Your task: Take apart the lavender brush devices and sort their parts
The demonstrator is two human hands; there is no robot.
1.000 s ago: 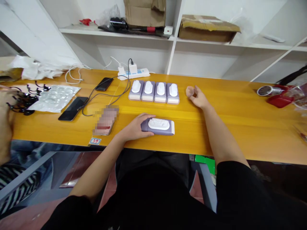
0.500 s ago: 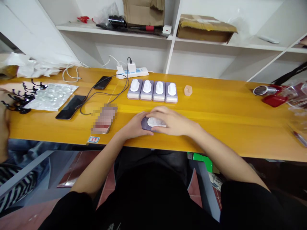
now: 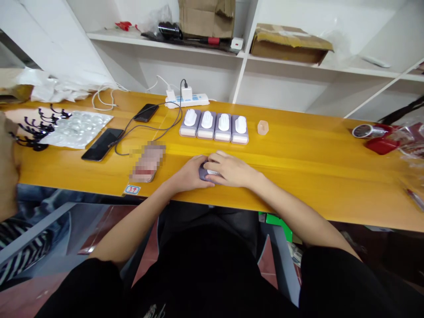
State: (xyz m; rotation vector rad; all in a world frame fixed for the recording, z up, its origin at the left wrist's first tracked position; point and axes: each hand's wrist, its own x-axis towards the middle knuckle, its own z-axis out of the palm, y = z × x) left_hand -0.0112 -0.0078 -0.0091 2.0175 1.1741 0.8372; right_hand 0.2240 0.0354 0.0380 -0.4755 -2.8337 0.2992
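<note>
A purple device with a white bristled top (image 3: pixel 206 171) lies near the front edge of the yellow-orange table (image 3: pixel 314 163). My left hand (image 3: pixel 188 175) grips its left end. My right hand (image 3: pixel 232 169) lies curled over its top and right side, so most of it is hidden. Behind it, several matching purple devices (image 3: pixel 214 128) stand side by side in a row. A small pale pink piece (image 3: pixel 263 127) sits alone just right of that row.
Two dark phones (image 3: pixel 102 144) (image 3: pixel 145 112) with cables, a white power strip (image 3: pixel 187 100), a blister sheet (image 3: pixel 76 129) and black hooks (image 3: pixel 35 132) lie at the left. Another person's arm (image 3: pixel 8 168) shows at the left edge. A red item (image 3: pixel 380 139) sits far right. Shelves hold cardboard boxes (image 3: pixel 289 42).
My right hand left the small pink piece on the table beside the row and came down onto the purple device that my left hand holds. It now covers more of it.
</note>
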